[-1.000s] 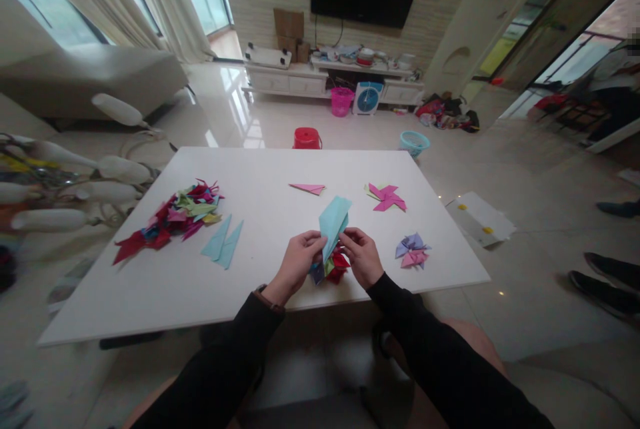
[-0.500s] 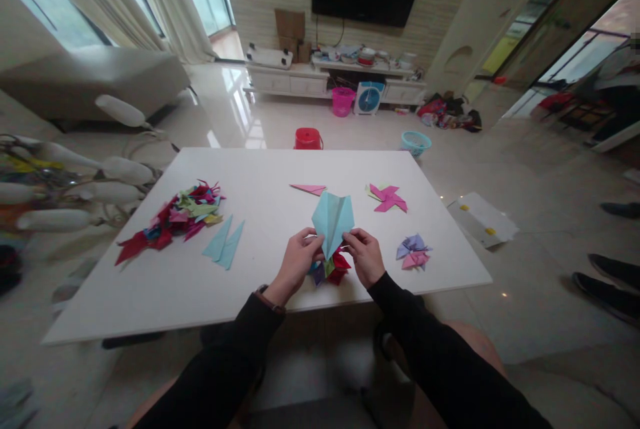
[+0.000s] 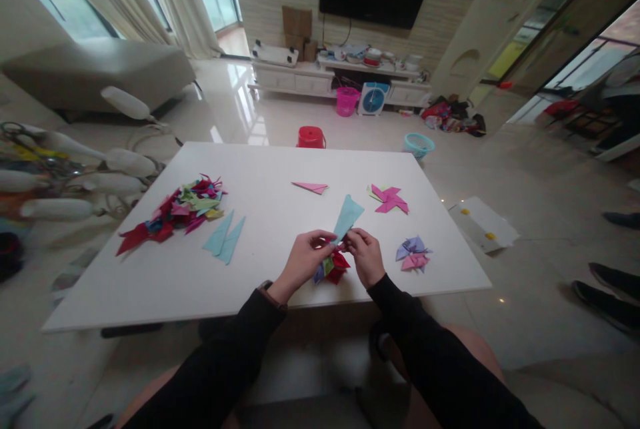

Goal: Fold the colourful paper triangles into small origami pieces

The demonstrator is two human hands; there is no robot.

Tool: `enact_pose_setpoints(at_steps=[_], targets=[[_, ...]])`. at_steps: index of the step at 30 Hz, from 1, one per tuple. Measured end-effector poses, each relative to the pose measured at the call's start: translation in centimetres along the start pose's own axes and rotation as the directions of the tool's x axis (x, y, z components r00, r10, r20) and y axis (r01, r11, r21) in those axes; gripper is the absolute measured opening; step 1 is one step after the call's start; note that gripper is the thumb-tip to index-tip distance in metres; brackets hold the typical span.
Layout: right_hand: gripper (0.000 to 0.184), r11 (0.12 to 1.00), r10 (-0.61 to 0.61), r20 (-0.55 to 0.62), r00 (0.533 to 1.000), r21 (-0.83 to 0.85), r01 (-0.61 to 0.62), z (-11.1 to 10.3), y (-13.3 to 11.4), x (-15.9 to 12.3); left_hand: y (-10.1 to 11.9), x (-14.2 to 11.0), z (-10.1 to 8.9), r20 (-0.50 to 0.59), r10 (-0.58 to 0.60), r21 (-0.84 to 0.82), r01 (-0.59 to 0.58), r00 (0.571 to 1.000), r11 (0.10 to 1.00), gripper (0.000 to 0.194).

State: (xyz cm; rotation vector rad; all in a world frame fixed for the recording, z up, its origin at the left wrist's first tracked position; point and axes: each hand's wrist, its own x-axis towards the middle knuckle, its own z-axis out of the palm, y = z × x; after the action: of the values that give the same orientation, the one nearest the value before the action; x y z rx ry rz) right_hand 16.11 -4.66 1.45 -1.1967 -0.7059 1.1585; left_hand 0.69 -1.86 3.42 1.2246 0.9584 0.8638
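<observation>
A light blue sheet of origami paper point(image 3: 349, 214), folded into a narrow kite shape, is held up above the front of the white table point(image 3: 270, 215). My left hand point(image 3: 306, 254) pinches its lower end from the left. On the right, my right hand point(image 3: 366, 254) grips the same lower end, fingers closed. Just beneath the hands lies a multicoloured folded paper piece point(image 3: 334, 267) in red, green and purple, partly hidden by my fingers. Two light blue folded paper points point(image 3: 226, 239) rest left of my left hand.
A heap of colourful folded papers point(image 3: 185, 209) covers the table's left part. Farther back lies a pink folded paper strip point(image 3: 311, 187). To the right are a pink paper pinwheel point(image 3: 390, 199) and a purple-and-pink paper piece point(image 3: 414, 254). A red bucket point(image 3: 311, 137) stands beyond the far edge.
The light blue paper was spread wide between my hands and is now folded to a narrow shape. My left hand has shifted right, closer to my right hand.
</observation>
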Motion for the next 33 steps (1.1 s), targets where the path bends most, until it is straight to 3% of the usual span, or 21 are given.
enact_pose_setpoints(at_steps=[4,12,19,25,30,33], targets=[[0.035,0.999,-0.018,0.01,1.0,0.048,0.018,-0.2,-0.3,0.1,0.2,0.0,-0.4,0.008,0.004,0.073,-0.005,1.0,0.997,0.025],[0.037,0.997,-0.039,-0.166,0.985,0.052,0.049,-1.1,0.0,1.3,0.2,0.1,-2.1,0.08,0.01,0.053,-0.014,0.997,0.999,0.019],[0.034,0.999,-0.041,-0.111,0.993,-0.022,0.039,-1.7,-0.2,1.3,0.7,-0.1,-4.7,0.016,-0.008,0.141,0.006,1.0,0.99,0.018],[0.037,0.994,0.097,0.011,0.995,-0.045,-0.097,-1.5,-0.5,1.8,1.5,-0.1,-7.0,-0.036,0.033,0.169,-0.027,0.999,0.985,0.023],[0.041,0.979,0.154,0.118,0.981,-0.154,-0.135,0.2,-1.6,4.1,2.8,-0.1,-8.9,-0.029,0.068,0.216,-0.06,0.997,0.974,0.024],[0.04,0.978,0.14,0.079,0.987,-0.164,-0.125,1.9,-2.0,6.9,3.0,-0.2,-9.8,-0.102,0.111,0.305,-0.075,0.989,0.949,0.021]])
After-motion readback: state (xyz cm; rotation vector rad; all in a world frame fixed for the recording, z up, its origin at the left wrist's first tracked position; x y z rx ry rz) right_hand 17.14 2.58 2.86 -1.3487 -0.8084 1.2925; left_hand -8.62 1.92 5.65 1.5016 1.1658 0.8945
